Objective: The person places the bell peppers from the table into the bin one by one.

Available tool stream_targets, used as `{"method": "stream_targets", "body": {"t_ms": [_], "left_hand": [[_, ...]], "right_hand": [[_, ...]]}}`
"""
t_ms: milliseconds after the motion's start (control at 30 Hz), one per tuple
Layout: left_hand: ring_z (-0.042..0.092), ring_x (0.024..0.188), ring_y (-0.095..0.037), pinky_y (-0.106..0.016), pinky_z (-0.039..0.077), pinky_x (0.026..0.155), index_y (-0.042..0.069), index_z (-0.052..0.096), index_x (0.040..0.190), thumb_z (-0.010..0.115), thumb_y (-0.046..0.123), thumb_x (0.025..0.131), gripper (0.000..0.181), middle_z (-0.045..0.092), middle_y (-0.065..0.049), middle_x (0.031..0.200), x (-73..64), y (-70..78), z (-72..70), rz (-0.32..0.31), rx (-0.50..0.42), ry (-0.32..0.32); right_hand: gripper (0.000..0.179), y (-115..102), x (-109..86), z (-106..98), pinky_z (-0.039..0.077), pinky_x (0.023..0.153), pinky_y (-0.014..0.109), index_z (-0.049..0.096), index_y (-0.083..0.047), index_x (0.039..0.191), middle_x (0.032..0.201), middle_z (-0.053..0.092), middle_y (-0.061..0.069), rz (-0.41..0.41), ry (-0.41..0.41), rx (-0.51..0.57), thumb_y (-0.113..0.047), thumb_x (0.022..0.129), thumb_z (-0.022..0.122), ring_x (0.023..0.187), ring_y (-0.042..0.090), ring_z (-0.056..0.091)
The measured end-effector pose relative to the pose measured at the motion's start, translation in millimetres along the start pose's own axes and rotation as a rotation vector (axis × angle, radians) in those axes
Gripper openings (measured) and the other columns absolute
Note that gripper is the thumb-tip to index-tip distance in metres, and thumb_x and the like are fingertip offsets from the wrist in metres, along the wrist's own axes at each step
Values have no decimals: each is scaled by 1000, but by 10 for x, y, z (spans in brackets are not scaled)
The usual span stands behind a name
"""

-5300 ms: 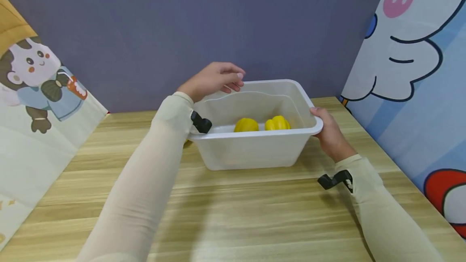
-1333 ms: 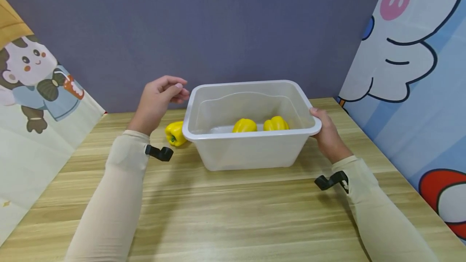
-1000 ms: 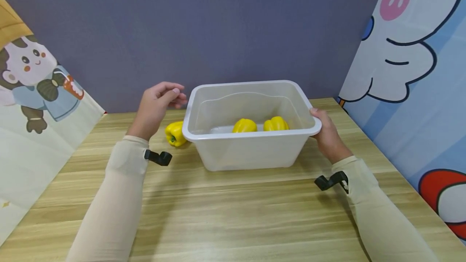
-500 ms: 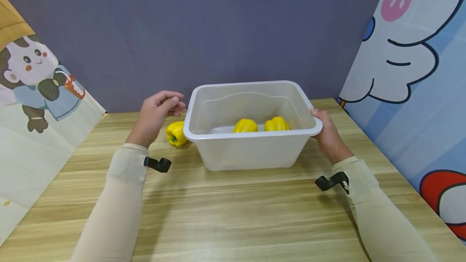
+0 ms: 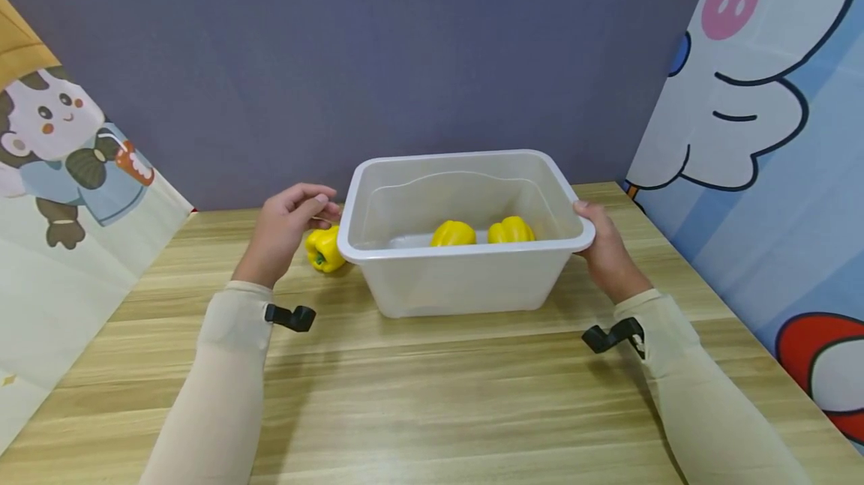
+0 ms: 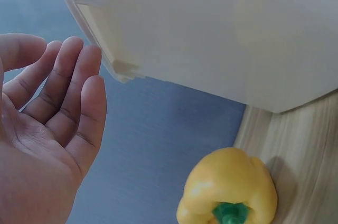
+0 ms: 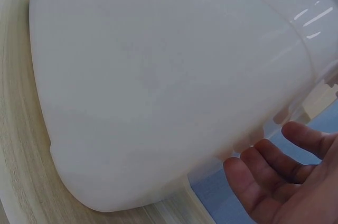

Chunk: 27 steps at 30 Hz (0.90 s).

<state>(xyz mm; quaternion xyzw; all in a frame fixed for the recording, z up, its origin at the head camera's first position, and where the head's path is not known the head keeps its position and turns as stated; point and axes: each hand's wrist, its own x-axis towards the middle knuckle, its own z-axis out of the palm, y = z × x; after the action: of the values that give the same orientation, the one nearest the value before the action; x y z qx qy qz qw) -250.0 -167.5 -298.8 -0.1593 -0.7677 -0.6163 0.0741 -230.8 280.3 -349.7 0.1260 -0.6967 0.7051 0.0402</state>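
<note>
A white plastic bin (image 5: 466,279) stands on the wooden table, with two yellow bell peppers (image 5: 454,233) inside. Outside its left end, partly under the rim, lies another yellow bell pepper (image 6: 228,186), its green stem facing me. My left hand (image 5: 280,234) hovers over that pepper, fingers loosely bent and holding nothing; in the left wrist view the fingertips are right by the bin's rim. My right hand (image 5: 607,251) grips the bin's right end, thumb on the rim and fingers underneath. The right wrist view shows those fingers (image 7: 264,166) against the bin's outer wall.
A dark grey-blue wall panel (image 5: 351,50) rises right behind the bin. Cartoon-printed panels flank the wooden table (image 5: 432,395) on the left and right. Black wrist mounts (image 5: 290,318) stick out from both sleeves.
Earlier my left hand was over the bin's left part; it has moved left, off the bin, then sunk toward the outside pepper, which shows more now. My right hand has kept its grip.
</note>
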Motion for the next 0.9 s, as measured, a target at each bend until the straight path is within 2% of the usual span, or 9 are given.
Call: {"method": "stream_targets", "body": {"t_ms": [400, 733, 900], "left_hand": [[62, 93, -26, -31, 52, 77, -3, 56, 117, 54, 29, 94, 39, 63, -16, 100, -48, -124, -2, -1, -18, 5], [61, 94, -27, -38, 51, 80, 0, 57, 116, 54, 31, 94, 38, 61, -16, 102, -69, -222, -33, -22, 19, 5], [61, 94, -28, -36, 51, 79, 2, 58, 114, 54, 31, 94, 35, 62, -16, 102, -93, -256, -24, -32, 35, 11]], "right_hand": [[51, -15, -15, 9, 36, 76, 33, 50, -4, 122, 99, 58, 5, -2, 5, 6, -44, 97, 32, 87, 18, 51], [53, -2, -5, 16, 36, 78, 34, 49, -4, 126, 105, 56, 8, 2, 13, -4, -46, 97, 32, 91, 19, 50], [55, 1, 2, 16, 37, 78, 34, 48, -4, 128, 108, 55, 10, -1, 13, -11, -46, 97, 32, 92, 19, 50]]}}
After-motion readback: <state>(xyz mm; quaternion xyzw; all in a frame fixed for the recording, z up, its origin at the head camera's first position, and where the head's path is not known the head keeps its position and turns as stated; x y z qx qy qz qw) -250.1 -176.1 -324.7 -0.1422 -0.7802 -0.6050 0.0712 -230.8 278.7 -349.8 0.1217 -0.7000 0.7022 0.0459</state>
